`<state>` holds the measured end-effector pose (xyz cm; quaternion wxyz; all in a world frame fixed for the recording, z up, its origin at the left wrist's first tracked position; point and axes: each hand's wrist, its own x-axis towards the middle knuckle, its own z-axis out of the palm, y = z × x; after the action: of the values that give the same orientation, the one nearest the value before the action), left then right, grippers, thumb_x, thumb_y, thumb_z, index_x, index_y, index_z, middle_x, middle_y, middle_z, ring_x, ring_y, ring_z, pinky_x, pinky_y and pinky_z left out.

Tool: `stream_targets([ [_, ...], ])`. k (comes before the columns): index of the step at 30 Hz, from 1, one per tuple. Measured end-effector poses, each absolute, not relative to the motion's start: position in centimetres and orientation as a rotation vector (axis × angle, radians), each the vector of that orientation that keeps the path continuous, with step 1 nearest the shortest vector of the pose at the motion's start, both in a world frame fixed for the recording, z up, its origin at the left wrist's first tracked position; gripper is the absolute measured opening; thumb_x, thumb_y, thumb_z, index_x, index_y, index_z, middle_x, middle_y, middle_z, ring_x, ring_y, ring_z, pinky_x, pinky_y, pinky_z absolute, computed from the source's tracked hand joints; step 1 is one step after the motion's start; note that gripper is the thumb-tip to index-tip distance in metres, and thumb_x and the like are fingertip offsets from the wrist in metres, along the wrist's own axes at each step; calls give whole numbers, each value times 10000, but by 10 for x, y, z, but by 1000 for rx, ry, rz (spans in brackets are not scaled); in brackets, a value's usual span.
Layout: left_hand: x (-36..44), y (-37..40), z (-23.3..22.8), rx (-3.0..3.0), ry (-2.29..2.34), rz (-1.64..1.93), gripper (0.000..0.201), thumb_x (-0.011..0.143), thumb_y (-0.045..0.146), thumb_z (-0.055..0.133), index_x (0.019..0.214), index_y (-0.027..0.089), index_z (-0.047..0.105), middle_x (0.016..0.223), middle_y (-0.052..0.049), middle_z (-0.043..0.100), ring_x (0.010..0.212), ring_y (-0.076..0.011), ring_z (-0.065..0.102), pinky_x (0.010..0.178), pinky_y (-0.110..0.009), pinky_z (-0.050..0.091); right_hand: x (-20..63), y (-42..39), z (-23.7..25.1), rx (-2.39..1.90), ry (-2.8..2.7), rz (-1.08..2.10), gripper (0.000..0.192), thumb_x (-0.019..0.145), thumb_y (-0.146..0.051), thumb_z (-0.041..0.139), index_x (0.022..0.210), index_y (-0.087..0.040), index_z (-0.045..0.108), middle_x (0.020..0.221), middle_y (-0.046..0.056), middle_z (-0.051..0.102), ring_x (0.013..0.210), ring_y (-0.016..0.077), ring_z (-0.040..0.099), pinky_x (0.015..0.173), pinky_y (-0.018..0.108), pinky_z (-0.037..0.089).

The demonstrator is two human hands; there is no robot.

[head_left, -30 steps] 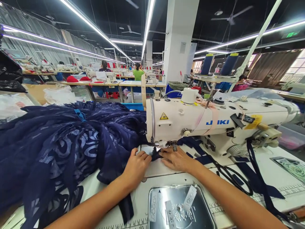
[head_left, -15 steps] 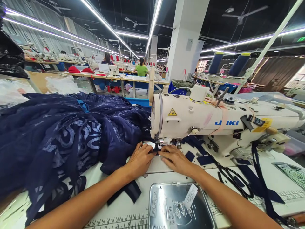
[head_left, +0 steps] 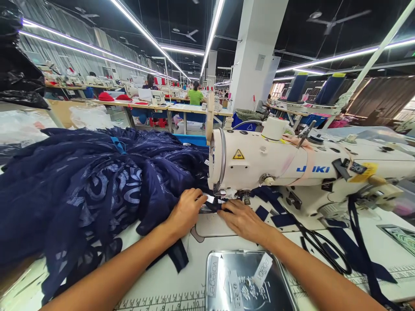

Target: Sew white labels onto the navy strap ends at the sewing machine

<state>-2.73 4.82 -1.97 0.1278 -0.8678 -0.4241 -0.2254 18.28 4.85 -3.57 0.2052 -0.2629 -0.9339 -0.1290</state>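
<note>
A large navy patterned fabric (head_left: 84, 190) is heaped on the left of the sewing table. Its edge runs under the needle of a white JUKI sewing machine (head_left: 292, 166). My left hand (head_left: 185, 211) presses flat on the fabric just left of the presser foot. My right hand (head_left: 241, 220) lies on a narrow navy strip (head_left: 218, 206) right in front of the needle, fingertips pinning it down. Both hands nearly meet at the foot.
A metal tray (head_left: 246, 280) with labels sits at the front edge. Black scissors (head_left: 320, 246) and navy strips (head_left: 356, 242) lie right of the machine. Thread cones (head_left: 329, 88) stand behind. Other people work at tables (head_left: 181, 108) in the background.
My left hand has slid up and left along the fabric toward the presser foot. The camera view shifted slightly left; my right hand stays in front of the needle.
</note>
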Motion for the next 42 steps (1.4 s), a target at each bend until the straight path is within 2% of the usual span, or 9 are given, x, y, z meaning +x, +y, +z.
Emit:
stream_targets([
  [5, -27, 47, -25, -2690, -1052, -691, 335, 746, 20, 412, 1000, 163, 576, 1065, -77, 590, 1024, -197, 493, 874, -372, 351, 185, 48, -37, -750, -2581, -351, 235, 829, -100, 401, 949, -154, 597, 980, 104, 566, 879, 196, 517, 726, 319, 466],
  [10, -29, 44, -26, -2806, -951, -581, 337, 785, 43, 390, 1023, 199, 571, 1119, -62, 594, 1084, -179, 481, 943, -410, 260, 186, 51, -39, -744, -2599, -301, 248, 825, -92, 404, 976, -161, 588, 996, 100, 574, 914, 187, 515, 776, 320, 454],
  [15, -28, 41, -23, -2733, -886, -540, 325, 781, 58, 405, 1026, 192, 572, 1089, -72, 604, 1029, -187, 505, 914, -398, 281, 187, 52, -40, -731, -2582, -271, 250, 846, -119, 389, 1011, -152, 575, 1015, 104, 572, 911, 184, 520, 787, 327, 449],
  [18, -24, 33, -21, -2591, -827, -556, 215, 798, 111, 412, 790, 156, 622, 822, -75, 638, 817, -192, 542, 765, -363, 350, 187, 52, -41, -735, -2590, -260, 244, 845, -122, 392, 1000, -151, 578, 1023, 100, 572, 916, 190, 520, 781, 331, 450],
  [21, -20, 25, -21, -2412, -986, -454, 270, 798, 134, 416, 572, 139, 564, 562, -57, 547, 607, -187, 486, 618, -351, 334, 187, 51, -40, -737, -2571, -267, 249, 838, -110, 392, 1001, -141, 578, 1006, 102, 580, 897, 197, 527, 762, 337, 456],
  [23, -18, 22, -21, -2319, -1152, -382, 216, 778, 109, 428, 624, 124, 578, 610, -77, 555, 628, -205, 482, 609, -360, 327, 187, 50, -40, -729, -2556, -273, 255, 839, -106, 388, 1008, -139, 575, 991, 106, 584, 885, 195, 530, 753, 338, 459],
  [25, -17, 21, -21, -2302, -1234, -353, 158, 761, 91, 443, 764, 109, 600, 712, -95, 578, 686, -221, 490, 625, -367, 328, 187, 50, -41, -727, -2550, -268, 256, 840, -109, 391, 1019, -143, 571, 990, 109, 585, 897, 197, 529, 755, 341, 459],
  [28, -17, 22, -21, -2334, -1248, -357, 192, 753, 86, 463, 890, 113, 595, 785, -93, 586, 732, -226, 496, 647, -370, 326, 188, 50, -43, -737, -2560, -252, 260, 834, -108, 405, 1032, -152, 567, 1007, 107, 581, 932, 205, 521, 766, 346, 456],
  [42, -18, 23, -25, -2339, -1240, -359, 147, 753, 103, 480, 788, 138, 619, 773, -80, 597, 731, -214, 501, 655, -367, 331, 188, 51, -43, -734, -2583, -263, 265, 828, -97, 410, 1036, -143, 566, 1024, 102, 577, 947, 204, 517, 795, 342, 448],
])
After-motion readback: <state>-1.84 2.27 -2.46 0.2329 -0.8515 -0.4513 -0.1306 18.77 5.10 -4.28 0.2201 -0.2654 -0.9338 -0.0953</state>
